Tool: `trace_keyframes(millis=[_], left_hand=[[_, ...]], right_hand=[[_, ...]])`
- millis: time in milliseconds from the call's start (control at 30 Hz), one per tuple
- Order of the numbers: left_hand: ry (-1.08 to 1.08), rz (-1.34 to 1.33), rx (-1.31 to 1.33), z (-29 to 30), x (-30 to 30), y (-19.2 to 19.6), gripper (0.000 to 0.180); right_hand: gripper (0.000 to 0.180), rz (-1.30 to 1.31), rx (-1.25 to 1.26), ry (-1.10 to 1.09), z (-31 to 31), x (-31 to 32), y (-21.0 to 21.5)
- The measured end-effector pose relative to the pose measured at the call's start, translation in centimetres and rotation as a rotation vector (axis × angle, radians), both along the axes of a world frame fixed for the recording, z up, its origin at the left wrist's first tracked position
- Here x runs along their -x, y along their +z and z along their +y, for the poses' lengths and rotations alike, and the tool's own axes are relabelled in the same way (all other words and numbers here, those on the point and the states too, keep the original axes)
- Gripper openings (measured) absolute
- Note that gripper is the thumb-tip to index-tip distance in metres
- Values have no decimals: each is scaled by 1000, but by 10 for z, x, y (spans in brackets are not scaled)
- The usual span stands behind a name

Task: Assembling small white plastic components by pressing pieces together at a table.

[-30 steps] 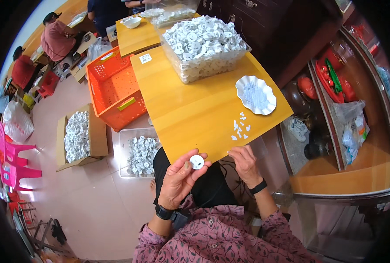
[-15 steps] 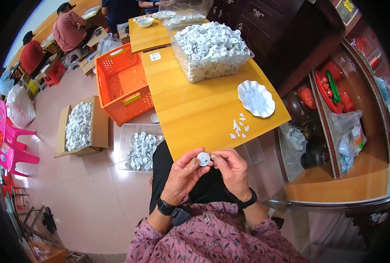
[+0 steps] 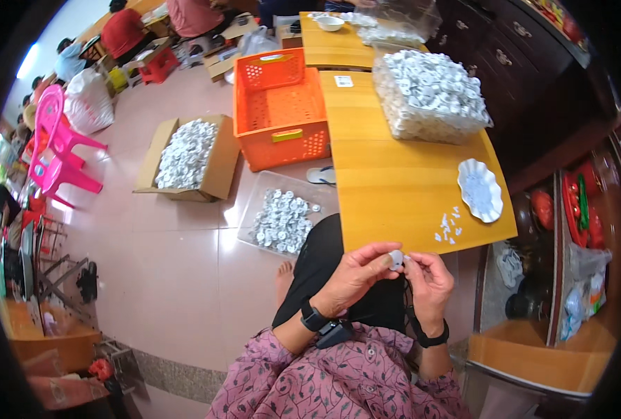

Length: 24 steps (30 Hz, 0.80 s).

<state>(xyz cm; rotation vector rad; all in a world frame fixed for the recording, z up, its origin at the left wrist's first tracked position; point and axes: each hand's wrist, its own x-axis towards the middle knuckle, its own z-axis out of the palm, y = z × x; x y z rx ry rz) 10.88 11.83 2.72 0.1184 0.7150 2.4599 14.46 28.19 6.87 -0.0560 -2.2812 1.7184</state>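
Between the thumb and fingers of my left hand (image 3: 356,276) is a small round white plastic disc (image 3: 396,260), held over my lap by the table's near edge. My right hand (image 3: 430,283) is closed in a pinch close against the disc's right side; what sits in its fingertips is too small to make out. Several tiny white plastic pieces (image 3: 446,228) lie loose on the yellow wooden table (image 3: 384,188) just beyond my hands. Behind them stands a white scalloped dish (image 3: 493,209) holding more small translucent pieces.
A clear plastic bin (image 3: 422,126) heaped with white round parts stands on the table. On the floor to the left are an orange crate (image 3: 282,150), a cardboard box (image 3: 221,157) and a clear tray (image 3: 244,234) of similar parts. Pink chairs (image 3: 53,140) and other people are farther off.
The view has swung left, so table and hands appear farther right. The disc stays in my left hand, now turned more edge-on, with my right fingertips still beside it.
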Motion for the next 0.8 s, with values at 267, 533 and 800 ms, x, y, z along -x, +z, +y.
trace_keyframes(millis=[267,533,800], left_hand=[[18,-56,-57,-1,5,-6,37],[33,-106,-76,-9,5,-6,38],[15,-97,-99,0,4,-6,36]], right_hand=[[8,-10,44,-7,-8,6,7],[28,61,119,8,-15,7,0],[34,64,13,-28,-11,5,7]])
